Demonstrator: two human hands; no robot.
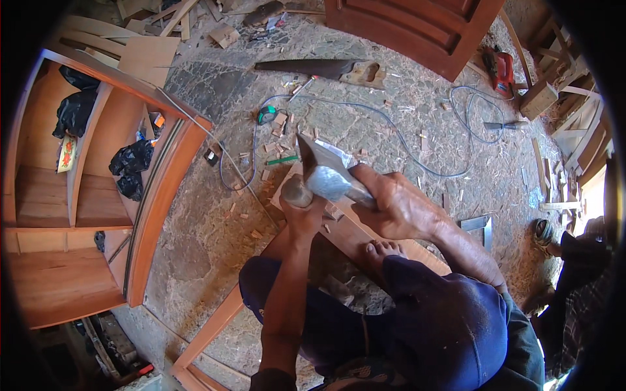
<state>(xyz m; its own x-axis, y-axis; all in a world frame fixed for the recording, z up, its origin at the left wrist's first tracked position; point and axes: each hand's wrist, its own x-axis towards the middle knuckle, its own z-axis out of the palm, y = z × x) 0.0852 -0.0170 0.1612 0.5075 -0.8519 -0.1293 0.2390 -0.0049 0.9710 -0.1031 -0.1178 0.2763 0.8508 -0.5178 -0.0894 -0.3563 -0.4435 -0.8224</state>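
Note:
In my right hand [404, 205] is a hatchet [329, 181], gripped by its handle close to the metal head. Its flared dark blade points away from me, and the pale blunt back is just beside my left hand. My left hand [305, 220] is closed round what looks like a chisel [297, 191], with the round end of its handle facing up. The chisel's blade is hidden below my hand. Under both hands lies a reddish-brown wooden board [345, 238], with a bare foot [385, 251] resting on it.
A wooden cabinet [173, 215] holding black bags lies at left. On the chip-strewn floor are a handsaw [319, 70], green tape measure [266, 115], green pencil [282, 159], cable [385, 120], metal square [479, 225] and red power tool [501, 72]. A panelled door [417, 32] stands ahead; another person [580, 280] is at right.

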